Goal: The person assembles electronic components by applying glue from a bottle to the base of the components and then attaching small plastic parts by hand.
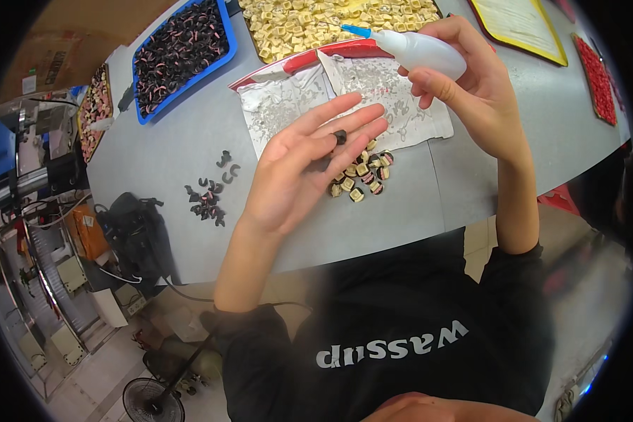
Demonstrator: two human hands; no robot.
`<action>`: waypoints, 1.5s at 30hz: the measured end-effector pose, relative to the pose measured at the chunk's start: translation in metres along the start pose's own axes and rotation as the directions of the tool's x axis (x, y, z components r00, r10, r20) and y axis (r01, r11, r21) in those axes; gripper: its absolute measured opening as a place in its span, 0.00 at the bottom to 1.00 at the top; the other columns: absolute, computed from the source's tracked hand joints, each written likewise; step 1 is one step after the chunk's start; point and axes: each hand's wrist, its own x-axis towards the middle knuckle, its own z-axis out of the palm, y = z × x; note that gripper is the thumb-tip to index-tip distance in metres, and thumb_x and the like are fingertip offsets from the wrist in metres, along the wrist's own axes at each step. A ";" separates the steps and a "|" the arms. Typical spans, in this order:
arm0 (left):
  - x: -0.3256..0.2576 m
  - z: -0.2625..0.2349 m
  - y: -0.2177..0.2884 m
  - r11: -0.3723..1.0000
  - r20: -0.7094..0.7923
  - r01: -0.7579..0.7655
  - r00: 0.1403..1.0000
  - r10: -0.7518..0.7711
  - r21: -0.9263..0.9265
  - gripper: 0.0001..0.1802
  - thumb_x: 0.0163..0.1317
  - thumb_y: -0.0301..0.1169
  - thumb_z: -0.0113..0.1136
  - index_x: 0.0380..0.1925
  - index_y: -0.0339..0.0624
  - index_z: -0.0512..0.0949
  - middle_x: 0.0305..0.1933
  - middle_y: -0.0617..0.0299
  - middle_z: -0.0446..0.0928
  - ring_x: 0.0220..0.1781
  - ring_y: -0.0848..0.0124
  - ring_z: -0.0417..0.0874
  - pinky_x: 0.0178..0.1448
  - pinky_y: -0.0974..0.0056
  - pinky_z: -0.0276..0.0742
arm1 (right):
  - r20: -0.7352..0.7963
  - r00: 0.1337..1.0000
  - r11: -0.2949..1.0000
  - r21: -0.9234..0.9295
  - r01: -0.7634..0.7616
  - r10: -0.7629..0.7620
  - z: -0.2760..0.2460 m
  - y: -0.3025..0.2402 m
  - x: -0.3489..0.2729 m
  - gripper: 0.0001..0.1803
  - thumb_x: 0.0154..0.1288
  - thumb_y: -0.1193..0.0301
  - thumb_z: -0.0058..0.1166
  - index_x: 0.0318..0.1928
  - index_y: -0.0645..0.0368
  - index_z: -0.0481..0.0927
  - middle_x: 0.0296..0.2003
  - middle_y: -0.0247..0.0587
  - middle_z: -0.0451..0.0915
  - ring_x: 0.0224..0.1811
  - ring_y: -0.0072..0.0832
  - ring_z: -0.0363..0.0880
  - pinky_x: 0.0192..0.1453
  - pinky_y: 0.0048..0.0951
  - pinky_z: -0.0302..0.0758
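My left hand [299, 158] is palm up over the table, its fingers stretched out and its thumb bent across them. A small black piece [340, 136] rests between thumb and fingers; its exact shape is hard to make out. In my right hand [482, 91] is a white squeeze bottle [429, 55], tilted on its side with its blue needle tip [356, 31] pointing left. Below my left fingers lies a loose group of small cream, black and pink pieces [359, 174]. White paper [281, 112] with dried clear glue marks spreads behind both hands.
A blue tray [230, 50] of black and pink curved pieces stands at the far left, beside a tray of cream pieces [281, 32]. Loose black curved pieces [207, 200] lie left on the grey table [394, 225]. Yellow-rimmed [564, 53] and red-filled trays [594, 81] stand right.
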 end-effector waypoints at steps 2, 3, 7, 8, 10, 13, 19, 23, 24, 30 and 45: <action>-0.001 -0.002 -0.001 0.996 -0.044 0.017 0.999 -0.013 0.086 0.23 0.63 0.20 0.42 0.60 0.24 0.61 0.64 0.31 0.61 0.68 0.51 0.65 0.69 0.63 0.65 | -0.002 1.000 0.999 0.040 -0.010 0.010 0.001 0.000 -0.001 0.17 0.65 0.73 0.55 0.51 0.63 0.68 0.39 0.44 0.79 0.35 0.20 0.78 0.34 0.19 0.75; -0.001 -0.003 -0.003 0.997 -0.045 0.018 0.999 -0.014 0.081 0.23 0.63 0.20 0.42 0.60 0.24 0.61 0.64 0.31 0.61 0.68 0.51 0.65 0.69 0.63 0.65 | 0.000 1.000 0.999 0.039 -0.014 0.014 0.000 0.000 -0.001 0.17 0.65 0.73 0.55 0.51 0.63 0.68 0.39 0.44 0.79 0.35 0.20 0.78 0.34 0.19 0.75; -0.003 -0.008 -0.005 0.975 -0.054 0.000 0.998 0.013 0.223 0.16 0.65 0.21 0.47 0.53 0.27 0.70 0.59 0.35 0.68 0.60 0.60 0.75 0.58 0.73 0.75 | 0.003 1.000 1.000 0.027 0.006 -0.006 0.002 0.001 -0.002 0.17 0.65 0.74 0.55 0.51 0.63 0.67 0.39 0.45 0.78 0.36 0.21 0.78 0.34 0.20 0.75; -0.003 -0.009 -0.005 0.970 -0.060 0.008 0.998 0.007 0.245 0.15 0.66 0.23 0.48 0.51 0.27 0.71 0.58 0.36 0.70 0.57 0.63 0.77 0.53 0.76 0.78 | -0.004 1.000 1.000 0.024 0.013 -0.013 0.002 0.001 -0.002 0.17 0.65 0.74 0.55 0.51 0.64 0.67 0.39 0.45 0.78 0.36 0.21 0.78 0.34 0.20 0.75; -0.004 -0.010 -0.006 0.959 -0.078 0.012 0.997 0.011 0.283 0.15 0.68 0.24 0.47 0.51 0.27 0.71 0.58 0.37 0.70 0.56 0.64 0.78 0.51 0.77 0.79 | 0.018 1.000 1.000 0.012 0.003 -0.004 0.002 -0.001 -0.001 0.17 0.65 0.74 0.55 0.51 0.64 0.67 0.39 0.46 0.78 0.37 0.22 0.78 0.34 0.21 0.75; -0.004 -0.012 -0.006 0.973 -0.117 0.034 0.993 -0.007 0.230 0.16 0.69 0.27 0.47 0.52 0.27 0.72 0.57 0.40 0.72 0.56 0.63 0.79 0.52 0.75 0.78 | 0.016 1.000 1.000 0.023 0.011 -0.011 0.005 -0.001 -0.003 0.18 0.65 0.74 0.55 0.52 0.65 0.67 0.40 0.46 0.77 0.37 0.23 0.78 0.35 0.21 0.76; 0.001 -0.004 -0.011 0.999 -0.171 -0.028 0.985 0.020 -0.041 0.20 0.69 0.31 0.48 0.56 0.29 0.70 0.57 0.43 0.73 0.57 0.60 0.78 0.56 0.71 0.77 | 0.024 0.999 0.998 0.052 0.026 -0.028 0.010 -0.001 -0.003 0.18 0.65 0.75 0.54 0.52 0.65 0.66 0.41 0.48 0.77 0.37 0.24 0.78 0.35 0.22 0.77; -0.002 -0.002 -0.010 0.951 -0.134 -0.008 0.990 0.052 0.310 0.20 0.70 0.30 0.46 0.57 0.28 0.68 0.55 0.40 0.74 0.56 0.66 0.79 0.51 0.77 0.79 | 0.042 0.999 0.999 0.030 0.012 -0.013 0.007 -0.002 -0.004 0.18 0.64 0.75 0.54 0.52 0.65 0.66 0.41 0.49 0.76 0.37 0.24 0.78 0.35 0.22 0.77; -0.004 -0.004 -0.010 0.951 -0.135 -0.008 0.989 0.052 0.310 0.20 0.70 0.30 0.46 0.57 0.28 0.68 0.55 0.40 0.74 0.56 0.66 0.79 0.51 0.77 0.79 | 0.044 0.999 0.999 0.031 0.012 -0.013 0.008 -0.002 -0.004 0.18 0.64 0.75 0.54 0.52 0.65 0.66 0.41 0.49 0.76 0.37 0.24 0.78 0.35 0.22 0.77; -0.005 -0.017 -0.011 0.966 -0.032 -0.048 0.998 0.057 0.253 0.14 0.69 0.30 0.50 0.48 0.31 0.74 0.41 0.51 0.82 0.32 0.80 0.80 0.30 0.81 0.72 | 0.029 0.999 0.999 0.016 0.040 -0.041 0.010 -0.003 -0.003 0.17 0.64 0.75 0.54 0.51 0.65 0.66 0.40 0.48 0.77 0.37 0.24 0.78 0.34 0.22 0.76; 0.014 -0.049 -0.004 0.376 -0.197 -0.102 0.709 0.677 0.921 0.09 0.64 0.25 0.56 0.41 0.32 0.79 0.38 0.58 0.82 0.39 0.76 0.80 0.46 0.73 0.75 | 0.032 0.998 0.998 -0.016 0.063 -0.062 0.008 -0.003 -0.003 0.17 0.63 0.74 0.56 0.50 0.64 0.68 0.42 0.46 0.76 0.39 0.24 0.78 0.34 0.21 0.76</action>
